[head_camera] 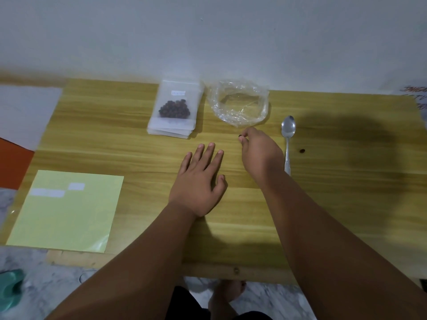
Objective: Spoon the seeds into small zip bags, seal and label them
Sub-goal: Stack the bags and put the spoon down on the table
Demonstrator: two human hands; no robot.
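One zip bag (pixel 166 98) is already filled with dark seeds (pixel 174 109) and carries a small white label (pixel 178 92). It lies flat on a stack of empty bags (pixel 169 132). The head view does not show whether its zip is pressed closed. Right hand (pixel 260 153): thumb and forefinger pinch a single seed (pixel 240 135), held low over the surface (pixel 335 204). Clear plastic pouch (pixel 239 103), probably the seed source, sits rolled open just beyond this hand's fingertips and looks nearly empty. Spoon (pixel 288 139) lies idle just beside the right hand on its outer side, bowl pointing away. A second seed (pixel 302 150) lies loose on the surface a little further out, past the spoon handle. Left hand (pixel 198 181): palm down on the surface, fingers straight and spread, holding nothing. The filled bag lies ahead of it and slightly to its left, apart from the fingertips. Label sheet (pixel 67 215) lies well off to this hand's left, near the front edge, with two white labels (pixel 76 186) on it. Judgement: the first bag is essentially complete and the current step is collecting strays. Left to do: the loose seed, a check of the seal, and any further bags if more seeds exist.
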